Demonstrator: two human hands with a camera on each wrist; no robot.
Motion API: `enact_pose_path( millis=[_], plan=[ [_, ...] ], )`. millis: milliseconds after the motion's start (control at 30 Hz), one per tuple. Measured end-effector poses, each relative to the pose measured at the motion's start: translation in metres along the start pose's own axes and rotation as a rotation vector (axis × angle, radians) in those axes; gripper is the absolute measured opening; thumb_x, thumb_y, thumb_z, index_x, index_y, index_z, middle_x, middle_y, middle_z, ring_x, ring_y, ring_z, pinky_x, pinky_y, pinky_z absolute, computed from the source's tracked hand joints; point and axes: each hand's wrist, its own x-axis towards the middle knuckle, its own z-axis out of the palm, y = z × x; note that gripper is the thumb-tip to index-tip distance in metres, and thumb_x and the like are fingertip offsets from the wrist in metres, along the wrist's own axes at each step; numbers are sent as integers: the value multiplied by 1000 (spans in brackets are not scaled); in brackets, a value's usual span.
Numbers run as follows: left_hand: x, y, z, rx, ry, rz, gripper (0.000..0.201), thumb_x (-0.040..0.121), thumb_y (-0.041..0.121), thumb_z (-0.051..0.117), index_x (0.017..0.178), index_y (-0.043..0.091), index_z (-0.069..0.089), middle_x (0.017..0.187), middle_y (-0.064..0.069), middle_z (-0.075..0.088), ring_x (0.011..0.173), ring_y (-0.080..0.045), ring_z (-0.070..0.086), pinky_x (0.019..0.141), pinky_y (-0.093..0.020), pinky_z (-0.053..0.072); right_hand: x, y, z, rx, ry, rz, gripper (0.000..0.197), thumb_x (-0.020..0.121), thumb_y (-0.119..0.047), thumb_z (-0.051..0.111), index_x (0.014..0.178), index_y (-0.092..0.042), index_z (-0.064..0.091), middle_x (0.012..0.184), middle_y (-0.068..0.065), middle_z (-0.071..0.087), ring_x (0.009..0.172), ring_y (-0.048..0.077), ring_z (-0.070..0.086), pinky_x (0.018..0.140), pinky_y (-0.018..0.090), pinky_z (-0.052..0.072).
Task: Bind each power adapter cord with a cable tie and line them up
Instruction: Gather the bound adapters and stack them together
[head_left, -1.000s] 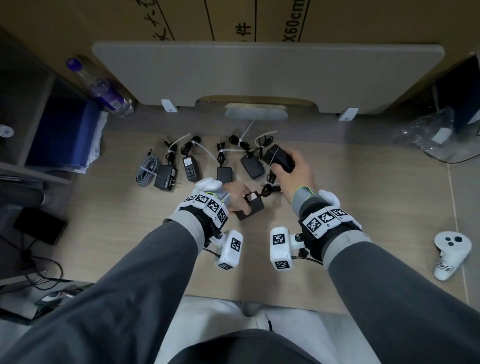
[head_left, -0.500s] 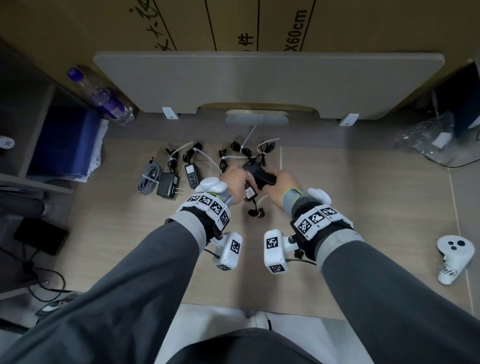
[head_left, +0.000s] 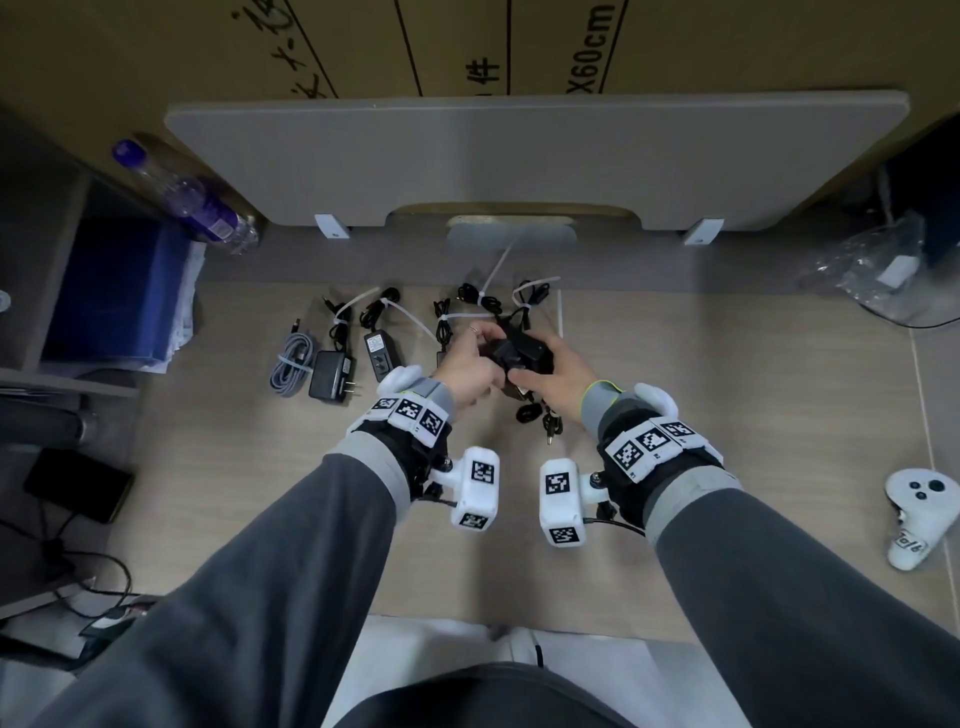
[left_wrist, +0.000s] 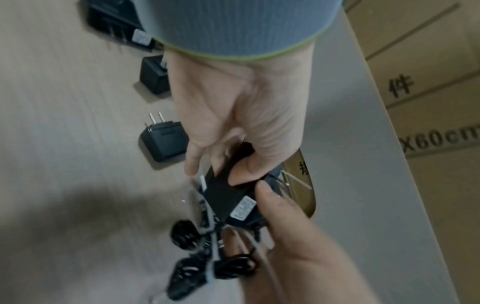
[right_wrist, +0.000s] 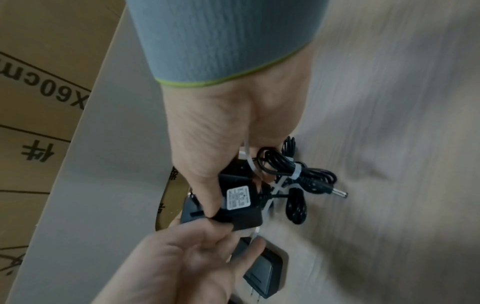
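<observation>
Both hands meet over the wooden floor (head_left: 701, 415). My left hand (head_left: 467, 364) grips one black power adapter (left_wrist: 226, 172) between thumb and fingers. My right hand (head_left: 553, 371) grips a second black adapter (right_wrist: 240, 202) with a white label, pressed against the first. In the head view the two adapters (head_left: 519, 349) show as one dark mass between the hands. Their coiled cords (right_wrist: 298, 174), bound with white cable ties (right_wrist: 296, 171), hang below. On the floor to the left lie a row of tied adapters (head_left: 328, 368) (head_left: 377, 349) and a grey tied cable (head_left: 292, 359).
A grey board (head_left: 519, 156) leans on cardboard boxes at the back. A loose white cable tie (head_left: 560, 312) lies right of the hands. A water bottle (head_left: 182, 195) lies at back left, a plastic bag (head_left: 872, 265) at back right, a white controller (head_left: 919, 514) at far right.
The right hand has brought its adapter leftward from the end of the row. The left hand has lifted its adapter up to meet it, and the cords now dangle below.
</observation>
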Motion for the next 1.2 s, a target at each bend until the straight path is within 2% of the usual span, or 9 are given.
enact_pose_path(
  millis=[100, 200, 300, 400, 533, 800, 967, 1100, 1200],
  plan=[
    [9, 7, 8, -271, 31, -107, 64, 70, -18, 36, 112, 29, 48, 126, -16, 56, 107, -39, 61, 74, -47, 60, -1, 2, 0, 65, 32, -5, 58, 91, -19, 68, 143, -20, 42, 119, 2, 63, 110, 19, 61, 98, 27, 46],
    [13, 15, 13, -363, 48, -155, 65, 79, -10, 33, 135, 23, 42, 121, -20, 63, 99, -37, 64, 86, -53, 56, -5, 1, -5, 103, 43, 8, 66, 91, -24, 69, 147, -25, 36, 119, -2, 62, 110, 13, 59, 93, 18, 41],
    [15, 17, 16, -348, 43, -209, 41, 92, 6, 33, 126, 0, 56, 106, -22, 68, 87, -33, 66, 80, -46, 56, -8, 2, -10, 75, 16, 27, 78, 86, -26, 75, 149, -22, 30, 118, -7, 57, 108, 8, 54, 90, 14, 37],
    [16, 17, 22, -364, 19, -253, 29, 94, 12, 35, 107, -1, 58, 89, -16, 63, 70, -28, 61, 63, -34, 52, -7, 8, -10, 34, 73, 49, 78, 82, -27, 79, 146, -20, 34, 113, -7, 57, 106, 12, 57, 86, 16, 39],
    [24, 9, 30, -323, -144, -193, 24, 90, 16, 56, 108, 3, 65, 96, -13, 66, 73, -19, 62, 77, -33, 54, 2, 9, -13, 17, 182, 87, 66, 79, -30, 80, 131, -16, 42, 104, -1, 61, 93, 19, 60, 60, 12, 43],
    [33, 9, 29, -367, -151, -229, 42, 93, 30, 59, 127, 5, 60, 121, -16, 67, 104, -26, 65, 88, -37, 54, 19, 27, -19, 159, 161, 207, 29, 101, -42, 45, 117, -19, 39, 108, 1, 60, 101, 24, 59, 83, 35, 47],
    [33, 21, 30, -291, -94, -222, 34, 98, 36, 45, 113, 12, 64, 98, -9, 68, 83, -20, 65, 64, -27, 52, 16, 27, -12, 346, 161, 149, 28, 98, -21, 56, 122, -18, 42, 118, -2, 62, 109, 16, 61, 104, 42, 47],
    [25, 21, 27, -148, -43, -195, 28, 97, 40, 47, 83, 24, 65, 66, 6, 68, 59, -6, 62, 53, -19, 44, 11, 20, -11, 437, 234, 87, 36, 90, -18, 67, 120, -21, 47, 126, 3, 62, 119, 19, 61, 101, 49, 50],
    [20, 17, 30, -118, -77, -164, 26, 98, 39, 46, 85, 27, 65, 71, 8, 68, 64, -6, 61, 58, -18, 46, 10, 14, -10, 428, 265, 74, 33, 91, -7, 65, 116, -17, 45, 118, 5, 63, 114, 25, 62, 100, 55, 49]
  ],
)
